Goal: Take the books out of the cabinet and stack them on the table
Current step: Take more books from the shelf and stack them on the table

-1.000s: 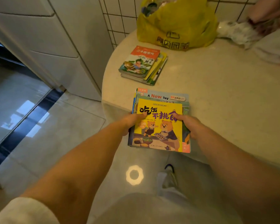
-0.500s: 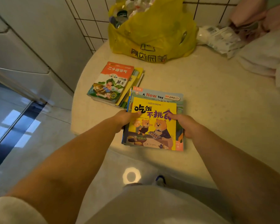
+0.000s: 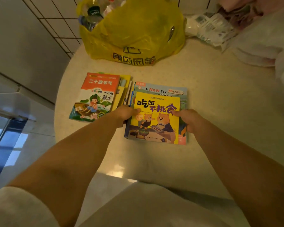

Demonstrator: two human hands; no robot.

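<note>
Books in a bundle (image 3: 156, 117) are lying on the tabletop (image 3: 220, 112) just right of the earlier pile (image 3: 98, 97), with the left hand (image 3: 125, 114) and right hand (image 3: 189, 119) gripping opposite side edges, thumbs on the yellow cover, probably to keep the loose bundle squared. Two piles are showing; books per pile cannot be counted. One yellow bag (image 3: 133, 33) is sitting at twelve o'clock.

A white tiled wall (image 3: 59, 28) is seen at upper left, glossy floor tiles (image 3: 23, 141) lit by window reflections at lower left.
</note>
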